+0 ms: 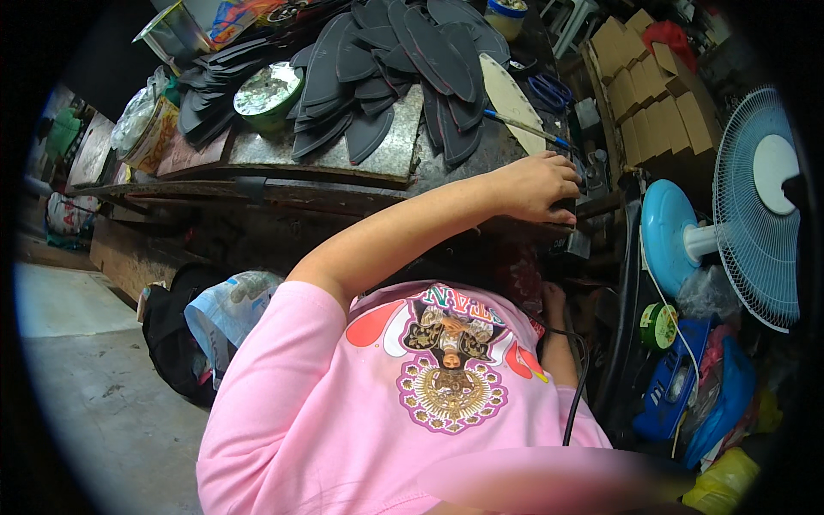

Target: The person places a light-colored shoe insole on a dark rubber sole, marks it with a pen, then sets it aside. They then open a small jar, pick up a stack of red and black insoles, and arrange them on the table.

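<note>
My left hand [539, 187] is at the right front corner of the worktable, palm down, its fingers curled over a dark thing I cannot make out. Just beyond it lies a slim pen [525, 127] with blue ends, across a cream leaf-shaped template [508, 93]. Blue-handled scissors [549, 91] rest further back. Dark grey leaf-shaped pieces [343, 73], some with thin reddish lines, are heaped in overlapping stacks left of the template. Low beside the table, my right hand [554, 299] shows only in part; its fingers are hidden in shadow.
A round green tub [268, 93] stands among the stacks, and a lidded jar [506, 17] at the back. Rightward are cardboard boxes [661, 120], a blue-and-white fan [764, 189] and a blue plastic case [674, 378]. A dark cable [584, 369] hangs by my right arm.
</note>
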Available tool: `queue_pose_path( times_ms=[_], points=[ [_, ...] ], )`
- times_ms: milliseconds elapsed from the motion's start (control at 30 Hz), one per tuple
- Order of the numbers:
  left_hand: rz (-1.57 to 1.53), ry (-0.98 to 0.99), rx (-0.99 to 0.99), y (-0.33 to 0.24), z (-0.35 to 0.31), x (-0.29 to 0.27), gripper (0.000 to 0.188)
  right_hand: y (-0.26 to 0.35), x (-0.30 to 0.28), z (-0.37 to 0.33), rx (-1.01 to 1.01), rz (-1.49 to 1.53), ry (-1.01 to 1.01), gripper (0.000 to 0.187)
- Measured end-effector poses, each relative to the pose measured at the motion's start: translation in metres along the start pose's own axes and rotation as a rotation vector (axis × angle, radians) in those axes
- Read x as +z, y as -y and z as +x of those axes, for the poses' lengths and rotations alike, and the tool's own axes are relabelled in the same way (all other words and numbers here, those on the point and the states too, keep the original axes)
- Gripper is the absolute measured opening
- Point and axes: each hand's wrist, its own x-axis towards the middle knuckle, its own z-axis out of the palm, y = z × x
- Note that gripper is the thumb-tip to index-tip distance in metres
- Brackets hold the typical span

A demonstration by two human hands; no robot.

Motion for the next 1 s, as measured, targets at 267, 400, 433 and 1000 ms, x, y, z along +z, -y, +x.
queue_pose_path(
  times_ms=[267,400,433,1000],
  points=[
    [0.039,-0.007,0.013,-0.001,0.002,-0.001,0.043,-0.031,-0.002,0.013,0.181,0.325,0.102,0.022],
    [0.044,0.005,0.006,-0.001,0.001,-0.001,0.042,-0.029,0.000,0.011,0.159,0.280,0.108,0.024],
    [0.039,-0.006,0.010,-0.001,0.001,-0.001,0.042,-0.027,0.000,0.012,0.077,0.222,0.117,0.024],
    [0.038,-0.005,0.021,-0.001,0.002,-0.003,0.039,-0.131,0.035,0.030,0.266,0.352,0.174,0.026]
  ],
)
